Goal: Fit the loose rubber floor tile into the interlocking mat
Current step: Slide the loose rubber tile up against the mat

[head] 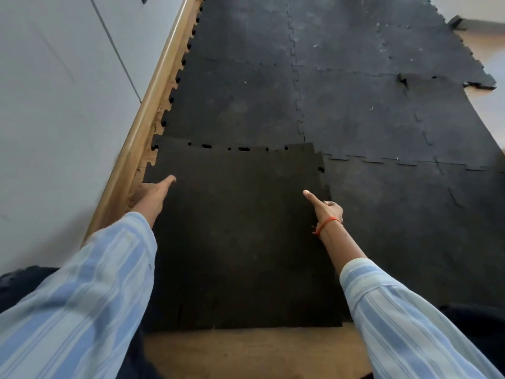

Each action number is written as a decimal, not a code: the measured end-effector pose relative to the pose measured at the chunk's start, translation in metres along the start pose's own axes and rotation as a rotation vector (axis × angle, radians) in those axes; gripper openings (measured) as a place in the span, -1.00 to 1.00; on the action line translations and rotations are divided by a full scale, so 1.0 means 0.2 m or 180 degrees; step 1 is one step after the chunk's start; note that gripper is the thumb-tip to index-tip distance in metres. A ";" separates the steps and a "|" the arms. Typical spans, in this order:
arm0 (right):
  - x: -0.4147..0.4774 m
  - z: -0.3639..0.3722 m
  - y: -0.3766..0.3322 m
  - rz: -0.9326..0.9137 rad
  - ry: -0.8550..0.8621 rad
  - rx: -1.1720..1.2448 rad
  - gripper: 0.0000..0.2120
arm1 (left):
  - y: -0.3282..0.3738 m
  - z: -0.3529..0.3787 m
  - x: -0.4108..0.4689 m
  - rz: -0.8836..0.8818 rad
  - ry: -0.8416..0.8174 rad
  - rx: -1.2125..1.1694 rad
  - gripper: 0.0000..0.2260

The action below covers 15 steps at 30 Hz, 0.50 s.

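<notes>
The loose rubber floor tile [240, 228] is black with toothed edges. It lies in front of me with its far edge resting along the seam of the interlocking mat [355, 105], and small gaps show at the teeth there. My left hand [153, 195] grips the tile's left edge, thumb stretched out on top. At the right edge, my right hand [326, 209] has one finger pointing forward on top and the rest curled around the side. The tile's right edge overlaps the neighbouring mat piece.
A wooden skirting board [153, 105] and a white wall [54, 105] run along the left. Bare wooden floor [246, 348] shows below the tile's near edge. A mat corner [401, 79] is lifted at the far right, and a small loose piece [456, 23] lies beyond.
</notes>
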State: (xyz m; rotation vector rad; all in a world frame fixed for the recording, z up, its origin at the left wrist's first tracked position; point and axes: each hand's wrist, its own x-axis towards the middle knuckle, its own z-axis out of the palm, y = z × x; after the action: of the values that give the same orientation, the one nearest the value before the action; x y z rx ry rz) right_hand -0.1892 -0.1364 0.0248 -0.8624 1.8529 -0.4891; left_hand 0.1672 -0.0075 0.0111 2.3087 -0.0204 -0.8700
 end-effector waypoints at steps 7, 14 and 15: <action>0.03 0.16 -0.08 -0.0031 -0.0435 0.0107 -0.10 | 0.06 -0.09 0.12 -0.0119 0.0123 0.0330 -0.06; -0.06 0.29 0.02 -0.0164 -0.0398 -0.1620 -0.22 | 0.02 0.04 0.03 0.0386 -0.1202 0.2411 0.20; -0.08 0.30 0.04 -0.0192 -0.0386 -0.1953 -0.24 | 0.01 0.08 0.00 0.0528 -0.1349 0.2727 0.22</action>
State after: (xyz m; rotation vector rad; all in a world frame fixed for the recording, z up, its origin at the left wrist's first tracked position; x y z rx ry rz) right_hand -0.1331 -0.1170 0.0038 -1.3212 1.8890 0.1143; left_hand 0.1585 -0.0187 0.0032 2.7484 -0.9118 -1.4394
